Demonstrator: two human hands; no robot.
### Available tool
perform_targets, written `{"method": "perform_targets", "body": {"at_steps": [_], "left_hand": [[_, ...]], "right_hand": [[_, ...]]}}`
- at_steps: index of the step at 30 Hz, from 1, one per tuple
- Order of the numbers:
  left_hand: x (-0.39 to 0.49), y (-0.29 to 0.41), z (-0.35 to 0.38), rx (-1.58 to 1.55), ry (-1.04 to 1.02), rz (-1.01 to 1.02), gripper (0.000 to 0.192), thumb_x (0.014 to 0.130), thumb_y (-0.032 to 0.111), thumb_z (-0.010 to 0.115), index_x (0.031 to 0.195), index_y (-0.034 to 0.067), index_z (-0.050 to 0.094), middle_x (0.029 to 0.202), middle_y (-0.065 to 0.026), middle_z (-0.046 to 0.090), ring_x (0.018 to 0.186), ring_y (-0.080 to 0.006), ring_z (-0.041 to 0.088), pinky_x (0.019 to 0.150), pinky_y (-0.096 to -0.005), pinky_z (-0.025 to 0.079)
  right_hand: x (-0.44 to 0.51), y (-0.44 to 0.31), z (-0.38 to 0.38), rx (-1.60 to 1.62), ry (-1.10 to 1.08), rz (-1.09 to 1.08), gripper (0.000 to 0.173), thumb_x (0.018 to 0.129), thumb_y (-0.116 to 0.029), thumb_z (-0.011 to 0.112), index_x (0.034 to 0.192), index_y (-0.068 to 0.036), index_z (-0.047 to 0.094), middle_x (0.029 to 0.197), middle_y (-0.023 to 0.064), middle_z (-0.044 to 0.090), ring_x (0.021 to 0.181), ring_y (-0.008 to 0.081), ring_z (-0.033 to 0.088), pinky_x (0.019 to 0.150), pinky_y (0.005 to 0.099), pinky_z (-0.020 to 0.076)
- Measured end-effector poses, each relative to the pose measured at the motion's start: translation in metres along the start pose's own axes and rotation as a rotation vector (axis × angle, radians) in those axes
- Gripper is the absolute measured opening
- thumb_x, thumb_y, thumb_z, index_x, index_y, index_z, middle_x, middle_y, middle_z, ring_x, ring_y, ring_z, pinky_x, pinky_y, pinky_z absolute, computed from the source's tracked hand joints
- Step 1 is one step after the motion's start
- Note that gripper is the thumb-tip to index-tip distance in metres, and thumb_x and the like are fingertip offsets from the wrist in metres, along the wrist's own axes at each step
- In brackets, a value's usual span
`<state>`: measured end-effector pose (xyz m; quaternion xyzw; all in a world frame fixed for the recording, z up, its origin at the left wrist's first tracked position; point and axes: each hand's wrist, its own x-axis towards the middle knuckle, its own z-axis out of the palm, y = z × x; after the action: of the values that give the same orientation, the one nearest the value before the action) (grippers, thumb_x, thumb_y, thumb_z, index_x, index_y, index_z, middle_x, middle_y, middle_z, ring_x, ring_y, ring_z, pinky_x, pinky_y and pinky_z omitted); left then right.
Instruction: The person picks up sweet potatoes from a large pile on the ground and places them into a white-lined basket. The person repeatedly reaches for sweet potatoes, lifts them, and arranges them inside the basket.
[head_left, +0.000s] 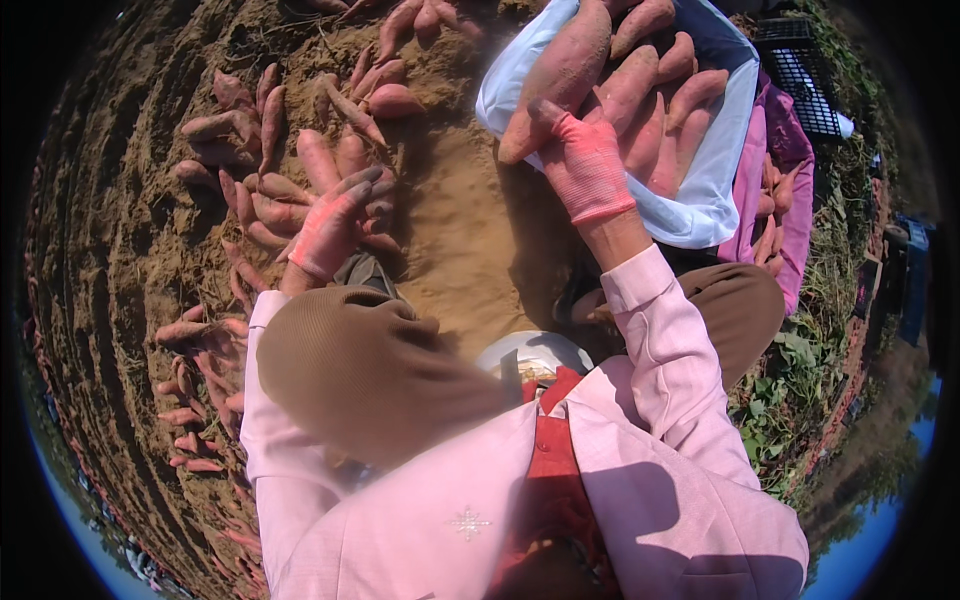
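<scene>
My right hand (586, 166), in a pink-and-white knitted work glove with dark fingertips, grips a large sweet potato (566, 60) at the near rim of a container with a pale liner (720, 214). Its thumb lies on the skin; the other fingers are mostly hidden. More sweet potatoes (630, 82) fill the container. My left hand (334, 225), gloved alike, reaches over a pile of sweet potatoes (281, 206) on the soil. Its fingers are extended close together, and whether they hold a root beneath is hidden.
A purple sack (796, 225) with smaller sweet potatoes stands right of the lined container. Beyond it lies a black plastic crate (799, 75). Between my knees sits a white round object (532, 346). Loose sweet potatoes (214, 375) line the tilled soil (112, 262) at left; green vines (787, 375) grow at right.
</scene>
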<state>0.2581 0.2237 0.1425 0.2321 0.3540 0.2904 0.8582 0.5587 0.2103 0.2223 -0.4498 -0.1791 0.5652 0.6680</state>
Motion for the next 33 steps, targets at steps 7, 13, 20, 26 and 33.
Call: {"method": "perform_targets", "body": {"at_steps": [7,13,20,26,33], "left_hand": [[-0.011,-0.027,-0.024,-0.165,0.055,-0.026,0.061,0.095,0.018,0.062,0.146,0.001,0.032,0.116,-0.007,0.055,0.089,-0.0156,0.052,0.079,-0.0349,0.047],[0.001,-0.041,-0.039,-0.175,0.023,-0.014,0.048,0.098,0.025,0.058,0.141,0.009,0.044,0.123,-0.0049,0.061,0.097,-0.0175,0.059,0.08,-0.0343,0.05],[0.008,-0.042,-0.046,-0.278,-0.026,-0.041,0.044,0.098,0.024,0.059,0.139,0.011,0.048,0.12,-0.004,0.062,0.095,-0.017,0.06,0.079,-0.0337,0.05],[0.017,-0.042,-0.049,-0.289,0.025,-0.035,0.043,0.097,0.023,0.059,0.138,0.012,0.051,0.125,-0.0045,0.061,0.096,-0.0166,0.06,0.083,-0.0343,0.05],[0.009,-0.037,-0.038,-0.291,0.224,0.005,0.038,0.098,0.025,0.058,0.134,0.013,0.056,0.118,-0.0002,0.065,0.095,-0.0155,0.06,0.085,-0.0327,0.048]], "right_hand": [[0.044,-0.042,-0.021,-0.266,0.061,-0.214,0.053,0.087,-0.001,0.068,0.133,0.001,0.042,0.128,0.0146,0.052,0.118,0.0246,0.052,0.099,0.0322,0.0468],[0.086,-0.004,-0.032,-0.684,0.534,-0.047,0.057,0.074,-0.005,0.078,0.121,0.005,0.047,0.118,0.0191,0.054,0.104,0.0256,0.058,0.086,0.0322,0.0506],[0.114,0.017,-0.051,-1.095,0.529,0.168,0.061,0.073,-0.016,0.082,0.116,0.007,0.046,0.102,0.0193,0.061,0.09,0.0276,0.063,0.078,0.0357,0.0519],[0.109,0.009,-0.042,-1.156,0.484,0.265,0.068,0.075,-0.033,0.081,0.116,0.008,0.045,0.109,0.0252,0.061,0.1,0.0311,0.063,0.084,0.0367,0.0506],[0.133,0.002,-0.059,-1.544,0.129,0.32,0.05,0.086,-0.045,0.065,0.101,0.003,0.069,0.108,0.0215,0.066,0.104,0.0297,0.064,0.088,0.0372,0.0502]]}}
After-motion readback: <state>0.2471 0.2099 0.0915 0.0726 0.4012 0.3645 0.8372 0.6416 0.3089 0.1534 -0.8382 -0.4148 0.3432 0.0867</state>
